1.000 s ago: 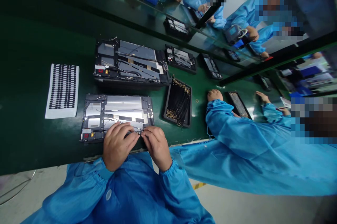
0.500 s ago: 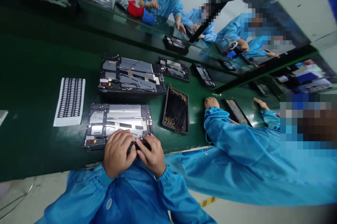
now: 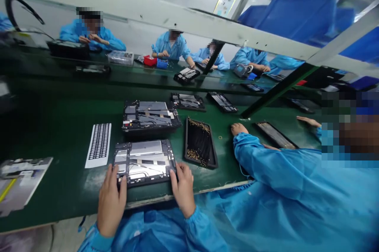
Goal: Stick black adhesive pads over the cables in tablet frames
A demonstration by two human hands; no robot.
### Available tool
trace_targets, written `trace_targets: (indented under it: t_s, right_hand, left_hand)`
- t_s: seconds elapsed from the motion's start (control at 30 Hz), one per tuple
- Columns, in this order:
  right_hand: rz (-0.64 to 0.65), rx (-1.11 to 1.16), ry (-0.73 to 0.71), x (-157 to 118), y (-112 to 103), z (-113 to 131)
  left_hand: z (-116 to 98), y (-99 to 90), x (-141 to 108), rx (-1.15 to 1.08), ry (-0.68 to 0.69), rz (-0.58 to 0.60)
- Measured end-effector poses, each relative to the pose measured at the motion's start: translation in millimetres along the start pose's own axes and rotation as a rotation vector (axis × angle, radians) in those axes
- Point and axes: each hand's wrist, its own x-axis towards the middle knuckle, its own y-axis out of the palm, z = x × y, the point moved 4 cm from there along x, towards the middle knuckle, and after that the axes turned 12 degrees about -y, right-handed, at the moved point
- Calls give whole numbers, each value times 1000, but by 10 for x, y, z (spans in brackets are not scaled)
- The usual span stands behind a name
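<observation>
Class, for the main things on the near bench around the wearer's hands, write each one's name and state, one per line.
Flat black-framed electronic unit with silver panels: uncovered, inner parts exposed
Thick black-sided stack with grey panels: top uncovered
White paper sheet with black stickers: lying flat, rows filled
Black rectangular tray: open, holding thin black gold-tipped cables
Left hand: at unit's left edge
Right hand: at unit's right edge

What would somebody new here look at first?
Probably the shiny, open device in front, with the left hand and right hand at its two ends. Next, perhaps, the black tray to its right, full of dark cables with gold-coloured tips. The white sheet with rows of black shapes stands out on the left.
</observation>
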Motion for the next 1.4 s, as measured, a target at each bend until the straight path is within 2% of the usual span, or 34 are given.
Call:
trace_targets:
  t_s: [0.1, 0.17, 0.23, 0.3, 0.37, 0.47, 0.5, 0.57, 0.67, 0.77, 0.87, 0.97, 1.03, 1.1, 1.2, 1.3, 1.4]
  right_hand:
    - [39, 160, 73, -49, 13, 41]
    - [63, 252, 146, -125, -77, 67]
    - [58, 307, 200, -152, -250, 95]
    - [14, 340, 198, -28, -470, 129]
    - [-37, 364, 149, 291, -651, 156]
    - [-94, 410, 84, 1021, -697, 123]
    - [-93, 440, 97, 1274, -639, 82]
    - [-74, 515, 169, 1708, -457, -40]
    - [-35, 583, 256, 2056, -180, -251]
    - [41, 673, 378, 2040, 11, -470]
    - [199, 823, 590, 1869, 176, -621]
    - [342, 986, 767, 1771, 347, -616]
    - [362, 1079, 827, 1789, 457, -546]
    - [341, 1149, 861, 1863, 585, -453]
    - [313, 1229, 882, 2085, 886, -291]
    - [329, 1280, 891, 2459, 1342, -131]
    - [351, 1279, 900, 2896, 1817, -22]
  left_hand:
    - [143, 13, -83, -62, -98, 17]
    - [157, -65, -220, -115, -180, 28]
    - [77, -224, -350, -163, -242, 56]
    - [-121, -441, -360, -191, -249, 65]
    - [-410, -646, -165, -195, -195, 23]
    - [-839, -755, 476, -233, -68, -59]
    - [-943, -724, 732, -271, -37, -67]
    - [-1059, -582, 1211, -363, -46, -7]
    - [-1023, -342, 1657, -503, -149, 129]
    - [-808, -206, 1745, -573, -242, 206]
    - [-537, -70, 1695, -639, -411, 342]
    - [-372, 115, 1687, -712, -578, 537]
    - [-326, 199, 1745, -771, -639, 607]
    - [-290, 216, 1866, -824, -672, 612]
    - [-195, 133, 2195, -846, -723, 544]
    - [-77, 20, 2709, -814, -769, 442]
    - [-15, -16, 3269, -765, -778, 369]
